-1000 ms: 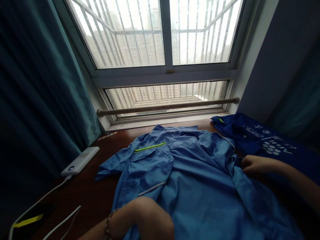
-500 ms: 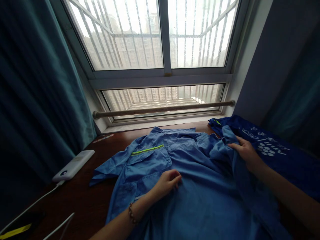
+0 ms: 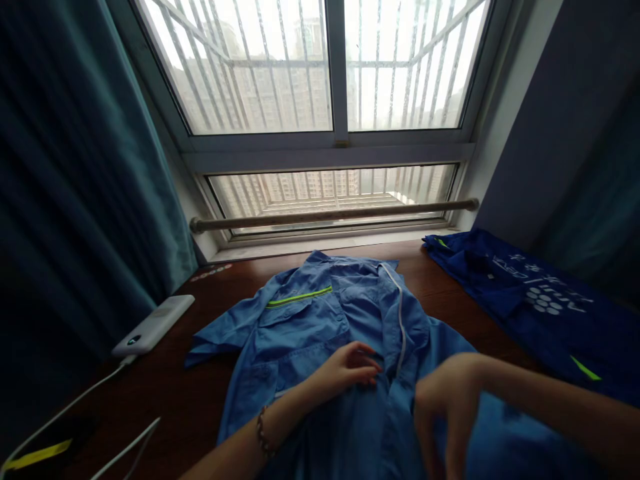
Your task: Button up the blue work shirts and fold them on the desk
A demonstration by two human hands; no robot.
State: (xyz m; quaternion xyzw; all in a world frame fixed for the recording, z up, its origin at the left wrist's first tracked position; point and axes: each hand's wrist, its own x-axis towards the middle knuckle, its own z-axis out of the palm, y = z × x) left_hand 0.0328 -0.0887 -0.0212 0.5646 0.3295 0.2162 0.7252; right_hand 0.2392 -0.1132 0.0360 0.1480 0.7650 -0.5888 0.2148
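Observation:
A light-blue short-sleeved work shirt [image 3: 305, 323] with a yellow-green stripe over its chest pocket lies spread in front of me. Its front edge, with a pale zip tape [image 3: 401, 320], is folded back toward the middle. My left hand [image 3: 350, 368] rests on the shirt's front with fingers loosely bent and apart, gripping nothing visible. Just right of it, my right hand [image 3: 450, 400] hangs low over the near right side of the shirt, fingers pointing down. Motion blurs that hand, and whether cloth is between its fingers cannot be made out.
A dark-blue garment [image 3: 505, 287] with white print lies at the right on the brown wooden surface [image 3: 440, 273]. At left are a white power bank [image 3: 153, 325] and its cable [image 3: 75, 403]. A window with a rail [image 3: 335, 215] stands behind, beside a curtain [image 3: 135, 200].
My right hand has let go of the shirt's raised right part and come down toward me and left. The shirt's front panel now lies flatter, with the zip tape showing. My left hand's fingers have loosened.

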